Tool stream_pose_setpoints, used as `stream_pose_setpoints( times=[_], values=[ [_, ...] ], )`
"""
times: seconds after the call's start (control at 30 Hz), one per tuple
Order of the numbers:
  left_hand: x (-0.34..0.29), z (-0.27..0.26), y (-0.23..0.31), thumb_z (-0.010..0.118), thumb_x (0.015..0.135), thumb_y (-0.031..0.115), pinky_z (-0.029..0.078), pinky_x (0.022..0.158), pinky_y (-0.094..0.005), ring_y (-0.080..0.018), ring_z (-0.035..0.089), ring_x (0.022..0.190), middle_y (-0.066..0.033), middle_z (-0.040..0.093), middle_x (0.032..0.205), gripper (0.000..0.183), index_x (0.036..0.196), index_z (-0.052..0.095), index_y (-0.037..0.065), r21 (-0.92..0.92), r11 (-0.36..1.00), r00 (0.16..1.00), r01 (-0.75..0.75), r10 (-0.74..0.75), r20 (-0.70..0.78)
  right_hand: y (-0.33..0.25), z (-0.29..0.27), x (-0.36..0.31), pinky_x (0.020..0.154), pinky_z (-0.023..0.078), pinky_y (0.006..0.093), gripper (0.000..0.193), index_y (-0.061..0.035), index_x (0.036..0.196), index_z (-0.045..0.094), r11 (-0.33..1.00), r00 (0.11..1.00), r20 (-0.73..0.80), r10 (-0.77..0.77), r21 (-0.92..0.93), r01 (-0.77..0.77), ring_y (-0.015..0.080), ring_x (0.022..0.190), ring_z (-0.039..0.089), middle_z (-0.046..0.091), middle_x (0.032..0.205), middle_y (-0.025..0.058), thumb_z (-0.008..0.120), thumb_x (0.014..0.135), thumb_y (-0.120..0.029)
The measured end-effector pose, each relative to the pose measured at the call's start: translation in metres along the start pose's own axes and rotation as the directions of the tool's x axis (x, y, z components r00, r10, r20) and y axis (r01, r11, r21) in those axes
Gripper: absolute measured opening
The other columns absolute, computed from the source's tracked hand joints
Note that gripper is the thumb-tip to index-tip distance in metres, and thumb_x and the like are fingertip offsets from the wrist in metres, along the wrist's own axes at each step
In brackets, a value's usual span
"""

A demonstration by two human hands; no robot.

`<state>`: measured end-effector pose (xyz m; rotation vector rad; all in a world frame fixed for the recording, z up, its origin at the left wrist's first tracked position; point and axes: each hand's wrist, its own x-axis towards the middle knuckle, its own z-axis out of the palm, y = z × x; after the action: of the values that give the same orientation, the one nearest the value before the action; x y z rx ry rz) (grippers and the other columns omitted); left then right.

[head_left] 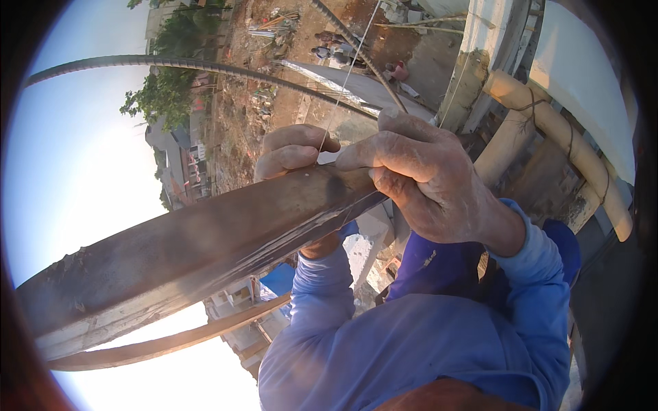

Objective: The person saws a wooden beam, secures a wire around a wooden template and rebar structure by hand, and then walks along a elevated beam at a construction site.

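A long brown-grey beam [199,229], rough and worn along its edge, slants across the view from the lower left up to my hands. My left hand [295,149] reaches from beneath the beam, its fingers curled at the far edge. A thin white string [349,66] runs down to those fingertips. My right hand [435,178] is closed at the beam's near end, thumb and forefinger pinched together on its upper face. Another pale strand meets this hand from above. What lies between the pinched fingers is mostly hidden. Both hands look dusty.
Ribbed steel bars [199,65] curve past beyond the hands. To the right, round poles [558,127] are tied with wire beside a pale post [473,61]. Another wooden beam [171,341] passes below. Far below are people [339,51] on littered brown ground.
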<state>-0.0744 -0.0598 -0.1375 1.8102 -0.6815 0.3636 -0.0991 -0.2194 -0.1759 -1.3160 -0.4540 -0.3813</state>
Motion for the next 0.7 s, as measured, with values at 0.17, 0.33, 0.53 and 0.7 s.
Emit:
stream_pose_setpoints(
  times=[0.17,0.33,0.53,0.7],
  values=[
    [0.002,0.005,0.000,0.050,0.083,0.053,0.047,0.069,-0.0348,-0.0222,0.051,0.081,-0.0135,0.048,0.091,0.054,0.101,0.049,0.002,-0.144,0.989,0.999,0.025,-0.028,-0.019,0.002,0.000,0.003,0.069,0.042,0.0304,0.017,-0.0008,0.099,0.064,1.000,0.999,0.043,-0.005,0.024,0.004,0.0204,0.074,0.053,0.056,0.078,0.0082,0.054,0.089,-0.011],
    [0.012,0.015,-0.001,0.059,0.083,0.044,0.040,0.064,-0.0278,-0.0142,0.042,0.072,-0.0062,0.043,0.082,0.042,0.092,0.047,0.004,-0.310,0.951,0.999,0.003,0.007,0.031,0.000,0.001,0.008,0.068,0.040,0.0306,0.019,-0.0005,0.097,0.064,0.999,0.999,0.052,0.018,0.044,-0.020,0.0193,0.074,0.049,0.052,0.078,0.0074,0.055,0.090,-0.016],
    [0.013,0.023,0.008,0.073,0.074,0.017,0.034,0.061,-0.0250,-0.0102,0.035,0.069,-0.0005,0.036,0.077,0.034,0.084,0.042,0.009,-0.520,0.825,0.972,0.221,-0.228,0.053,-0.003,0.009,0.008,0.065,0.038,0.0285,0.017,-0.0005,0.096,0.063,0.999,0.999,0.009,-0.034,0.020,0.034,0.0177,0.071,0.047,0.048,0.078,0.0058,0.055,0.089,-0.015],
    [0.011,0.009,0.007,0.071,0.075,0.014,0.043,0.069,-0.0302,-0.0121,0.039,0.072,-0.0019,0.036,0.079,0.033,0.082,0.039,0.009,-0.439,0.880,0.982,0.184,-0.151,0.111,-0.014,0.008,0.004,0.066,0.045,0.0360,0.025,-0.0062,0.095,0.061,0.998,0.997,0.058,0.046,0.048,-0.048,0.0252,0.078,0.055,0.052,0.083,0.0086,0.056,0.075,0.008]
  ],
)
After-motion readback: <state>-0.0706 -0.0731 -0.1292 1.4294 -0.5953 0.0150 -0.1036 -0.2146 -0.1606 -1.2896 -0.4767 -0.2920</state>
